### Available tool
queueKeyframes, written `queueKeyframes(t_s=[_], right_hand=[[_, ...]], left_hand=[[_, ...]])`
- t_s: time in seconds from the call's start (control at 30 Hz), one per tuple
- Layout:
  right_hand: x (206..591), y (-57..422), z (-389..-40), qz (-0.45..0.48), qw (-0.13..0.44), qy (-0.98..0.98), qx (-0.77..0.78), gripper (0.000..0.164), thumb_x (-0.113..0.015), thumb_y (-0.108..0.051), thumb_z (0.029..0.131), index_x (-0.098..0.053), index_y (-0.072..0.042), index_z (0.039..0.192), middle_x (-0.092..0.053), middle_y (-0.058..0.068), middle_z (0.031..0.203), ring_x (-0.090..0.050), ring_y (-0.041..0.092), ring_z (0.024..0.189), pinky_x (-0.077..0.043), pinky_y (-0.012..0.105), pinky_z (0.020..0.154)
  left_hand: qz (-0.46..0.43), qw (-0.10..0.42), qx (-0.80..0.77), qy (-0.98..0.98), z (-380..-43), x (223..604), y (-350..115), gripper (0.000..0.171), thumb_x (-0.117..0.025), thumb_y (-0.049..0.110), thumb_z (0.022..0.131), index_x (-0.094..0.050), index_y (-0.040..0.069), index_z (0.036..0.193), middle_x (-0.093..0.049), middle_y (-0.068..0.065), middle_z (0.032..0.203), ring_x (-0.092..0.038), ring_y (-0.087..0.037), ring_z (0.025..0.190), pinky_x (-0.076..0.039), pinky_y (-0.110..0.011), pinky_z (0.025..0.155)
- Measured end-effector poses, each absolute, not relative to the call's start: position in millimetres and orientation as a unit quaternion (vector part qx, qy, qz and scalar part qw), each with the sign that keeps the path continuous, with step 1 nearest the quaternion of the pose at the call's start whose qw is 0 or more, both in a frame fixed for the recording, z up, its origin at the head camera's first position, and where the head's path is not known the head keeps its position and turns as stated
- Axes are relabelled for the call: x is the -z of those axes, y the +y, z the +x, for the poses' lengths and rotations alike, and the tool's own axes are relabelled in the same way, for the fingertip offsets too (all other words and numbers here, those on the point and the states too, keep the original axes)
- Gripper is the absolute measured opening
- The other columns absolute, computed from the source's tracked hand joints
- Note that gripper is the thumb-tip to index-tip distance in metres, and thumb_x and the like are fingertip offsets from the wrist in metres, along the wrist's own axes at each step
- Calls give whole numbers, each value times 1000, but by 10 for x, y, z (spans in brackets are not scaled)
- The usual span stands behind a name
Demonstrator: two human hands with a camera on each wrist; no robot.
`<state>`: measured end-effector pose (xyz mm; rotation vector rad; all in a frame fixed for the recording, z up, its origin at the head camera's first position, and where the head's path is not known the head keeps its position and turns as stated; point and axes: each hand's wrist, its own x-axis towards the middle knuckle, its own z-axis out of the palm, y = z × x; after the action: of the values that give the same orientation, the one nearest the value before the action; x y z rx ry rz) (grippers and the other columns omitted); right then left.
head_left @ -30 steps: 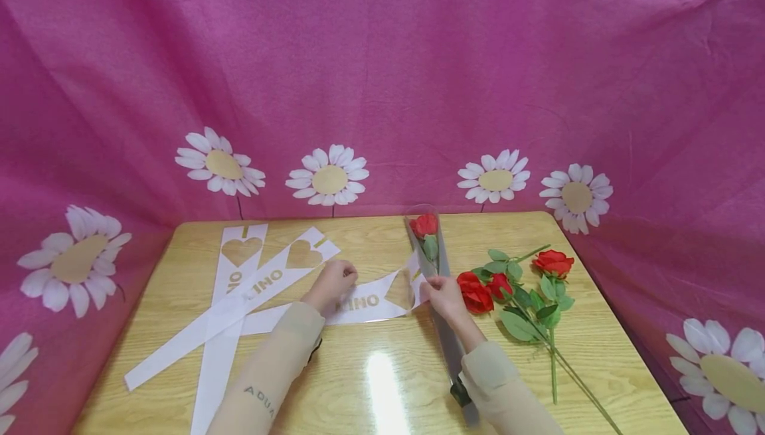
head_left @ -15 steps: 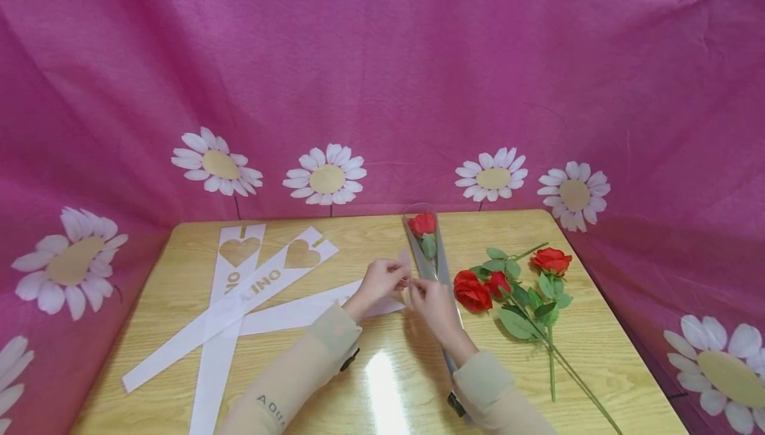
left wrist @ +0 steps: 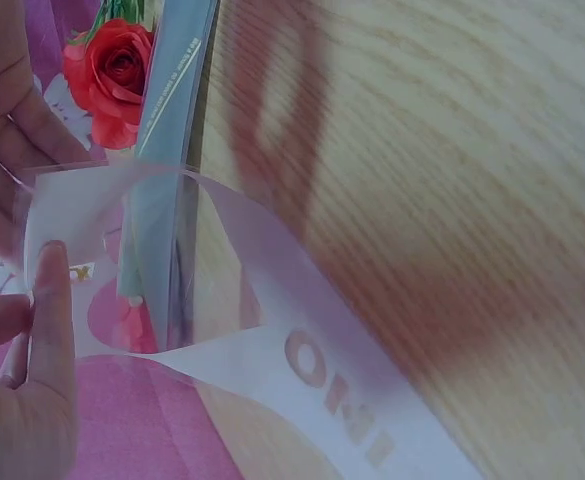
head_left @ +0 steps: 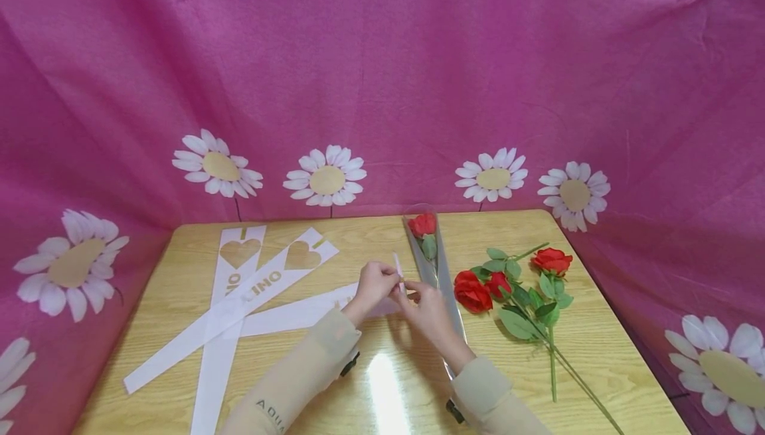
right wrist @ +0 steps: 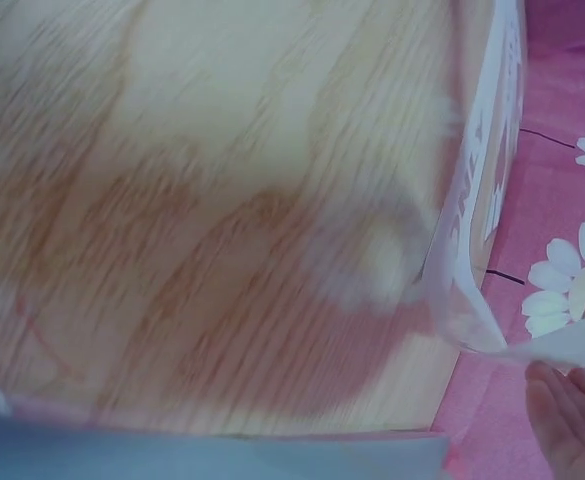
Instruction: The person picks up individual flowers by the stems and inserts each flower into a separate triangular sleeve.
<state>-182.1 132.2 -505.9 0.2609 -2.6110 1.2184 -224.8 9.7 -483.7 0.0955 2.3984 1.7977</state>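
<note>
My left hand [head_left: 376,285] and right hand [head_left: 431,312] meet above the middle of the table, just left of a wrapped rose. Between them they pinch the raised end of a white-and-clear flower sleeve [head_left: 295,312]. In the left wrist view the sleeve [left wrist: 272,260] twists upward, with a clear heart-shaped window near its end. My left thumb and finger [left wrist: 50,330] lie at its edge; the right hand's fingers [left wrist: 12,160] sit at the far edge. The right wrist view has my right fingertips [right wrist: 562,400] against the sleeve's end. The wrapped rose [head_left: 422,224] lies in a grey sleeve [head_left: 443,282].
Two more white sleeves cross at the left, an upright one [head_left: 209,382] and a slanted one [head_left: 173,353]. Loose red roses [head_left: 473,292] with green leaves and long stems lie at the right of the wooden table [head_left: 335,395]. A pink daisy curtain [head_left: 382,89] hangs behind.
My left hand has moved right from the sleeve's middle to join the right hand. The sleeve's end has come away from the wrapped rose and stands lifted, turned edge-on.
</note>
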Motion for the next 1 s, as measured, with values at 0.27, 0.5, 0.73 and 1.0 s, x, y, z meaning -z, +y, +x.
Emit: queueKeyframes(t_s=[0.27, 0.5, 0.73, 1.0], right_hand=[[5091, 1351, -1906, 87, 108, -868, -477, 28, -65, -3, 80, -62, 9, 105, -64, 26, 95, -66, 34, 74, -55, 30, 59], [5068, 1396, -1934, 92, 80, -876, -466, 27, -60, -1, 81, -63, 8, 106, -66, 23, 92, -66, 34, 76, -55, 33, 59], [5060, 1489, -1993, 76, 122, -893, -427, 27, -54, -1, 78, -64, 9, 101, -67, 15, 74, -62, 22, 64, -50, 30, 54], [5018, 1516, -2053, 53, 156, -897, -410, 13, -58, -4, 73, -69, 3, 77, -64, 8, 65, -56, 15, 57, -46, 28, 48]], left_hand=[[31, 87, -641, 762, -2244, 4955, 103, 9, -61, -6, 78, -65, -14, 78, -65, -18, 66, -55, -5, 46, -53, -25, 48], [65, 96, -653, 749, -2259, 5028, 85, 13, -61, -4, 82, -64, -16, 85, -65, -27, 73, -63, -15, 53, -55, -33, 55], [72, 101, -629, 767, -2249, 5002, 51, 10, -60, -6, 82, -64, -15, 81, -63, -25, 66, -60, -12, 49, -54, -28, 51], [83, 6, -498, 863, -2187, 4901, 86, 12, -57, -6, 73, -63, -5, 63, -59, -7, 54, -48, -6, 42, -42, -16, 39]])
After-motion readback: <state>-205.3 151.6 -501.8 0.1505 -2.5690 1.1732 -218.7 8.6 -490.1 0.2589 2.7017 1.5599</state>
